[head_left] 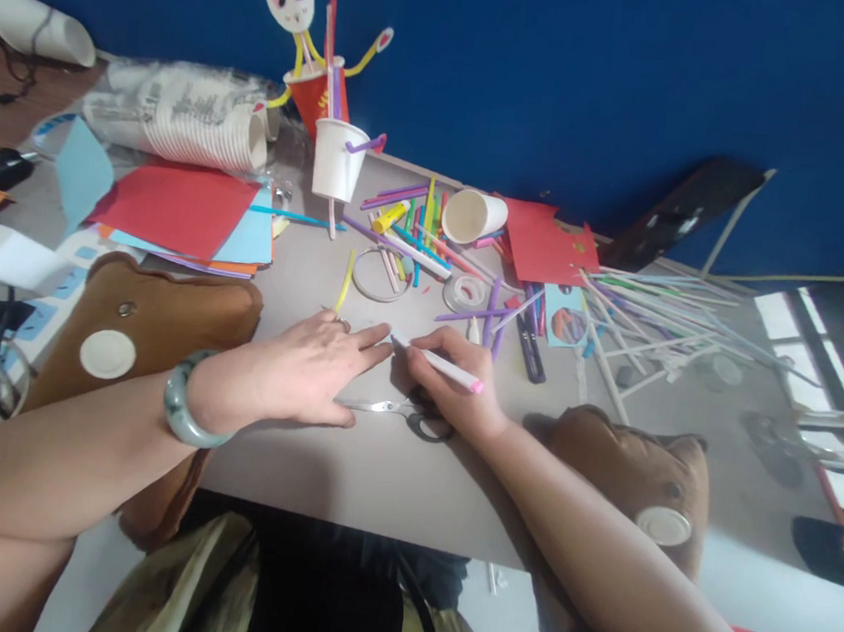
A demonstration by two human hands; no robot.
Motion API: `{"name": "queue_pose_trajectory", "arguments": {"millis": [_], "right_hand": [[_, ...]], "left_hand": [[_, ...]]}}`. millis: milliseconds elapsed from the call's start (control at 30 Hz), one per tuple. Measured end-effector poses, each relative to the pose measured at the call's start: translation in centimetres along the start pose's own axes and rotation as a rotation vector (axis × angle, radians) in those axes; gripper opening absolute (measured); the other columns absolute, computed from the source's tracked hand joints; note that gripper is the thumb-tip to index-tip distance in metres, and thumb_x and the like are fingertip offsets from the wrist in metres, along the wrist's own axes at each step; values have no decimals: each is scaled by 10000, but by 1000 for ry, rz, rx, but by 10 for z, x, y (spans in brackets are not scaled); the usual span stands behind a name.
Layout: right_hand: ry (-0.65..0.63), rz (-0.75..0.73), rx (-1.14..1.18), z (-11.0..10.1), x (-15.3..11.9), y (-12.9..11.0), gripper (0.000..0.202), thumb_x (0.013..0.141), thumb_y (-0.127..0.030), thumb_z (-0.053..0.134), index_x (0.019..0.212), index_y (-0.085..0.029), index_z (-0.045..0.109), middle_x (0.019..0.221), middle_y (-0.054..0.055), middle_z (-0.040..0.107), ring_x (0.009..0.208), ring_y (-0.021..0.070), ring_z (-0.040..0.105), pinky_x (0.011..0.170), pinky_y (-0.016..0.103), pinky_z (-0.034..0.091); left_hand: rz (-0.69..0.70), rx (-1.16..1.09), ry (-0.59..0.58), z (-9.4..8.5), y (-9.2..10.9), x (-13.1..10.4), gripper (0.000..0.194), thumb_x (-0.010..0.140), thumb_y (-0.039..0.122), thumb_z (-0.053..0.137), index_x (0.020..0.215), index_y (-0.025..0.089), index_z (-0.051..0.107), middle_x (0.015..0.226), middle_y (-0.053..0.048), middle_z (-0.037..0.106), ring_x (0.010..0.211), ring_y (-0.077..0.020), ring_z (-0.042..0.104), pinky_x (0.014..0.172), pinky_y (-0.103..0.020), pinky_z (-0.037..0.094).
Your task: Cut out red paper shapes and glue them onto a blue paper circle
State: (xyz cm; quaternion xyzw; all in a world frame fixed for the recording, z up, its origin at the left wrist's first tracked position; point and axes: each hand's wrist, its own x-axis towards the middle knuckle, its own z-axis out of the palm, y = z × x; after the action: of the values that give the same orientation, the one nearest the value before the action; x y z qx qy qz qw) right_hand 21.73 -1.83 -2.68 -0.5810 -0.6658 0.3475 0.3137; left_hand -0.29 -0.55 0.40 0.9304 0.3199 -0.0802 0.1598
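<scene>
Pen (pixel 448 367) beyond scissors (pixel 382 406), pinched in right hand (pixel 464 386); left hand (pixel 303 366), fingers spread; step likely marking; next move calls for steady bracing

The only view comes from the person's head, facing forward and down across the table (pixel 376 467). The lap (pixel 332 598) fills the bottom middle, so the camera sits over the near edge. The left arm (pixel 67 460) and right arm (pixel 587 535) enter from the lower corners, looming large close to the lens; the left hand (pixel 302 374) and right hand (pixel 460 385) lie near the centre. The blue wall (pixel 643 78) spans the top, farther off. It is a wide view, reaching the power strip (pixel 36 318) at left. Table edge and wall foot slope down rightward, so it leans slightly sideways.
</scene>
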Motion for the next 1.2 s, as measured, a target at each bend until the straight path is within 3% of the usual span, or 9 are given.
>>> {"name": "queue_pose_trajectory", "arguments": {"millis": [500, 733, 1200], "right_hand": [[3, -27, -10, -2, 1, -3, 109, 737, -254, 632, 659, -199, 580, 537, -29, 613, 505, 111, 550, 508, 212, 429], [55, 30, 43, 0, -2, -3, 136, 779, -307, 648, 713, -199, 597, 573, -9, 647, 480, 117, 557, 467, 219, 435], [61, 0, -24, 1, 0, 1, 122, 779, -302, 650, 724, -204, 604, 592, -12, 647, 522, 125, 579, 496, 221, 438]], "left_hand": [[1, -2, -17, -3, 1, 0, 707, 825, 463, 615, 1441, 196, 393, 1597, -152, 335, 1169, -342, 588, 1030, -477, 345], [2, 8, -16, -2, 0, 0, 761, 816, 466, 631, 1471, 186, 362, 1591, -167, 340, 1206, -353, 577, 1022, -475, 354], [-5, 12, -11, -1, 1, -1, 751, 853, 484, 597, 1493, 187, 338, 1611, -154, 311, 1259, -362, 540, 1062, -491, 316]]}}
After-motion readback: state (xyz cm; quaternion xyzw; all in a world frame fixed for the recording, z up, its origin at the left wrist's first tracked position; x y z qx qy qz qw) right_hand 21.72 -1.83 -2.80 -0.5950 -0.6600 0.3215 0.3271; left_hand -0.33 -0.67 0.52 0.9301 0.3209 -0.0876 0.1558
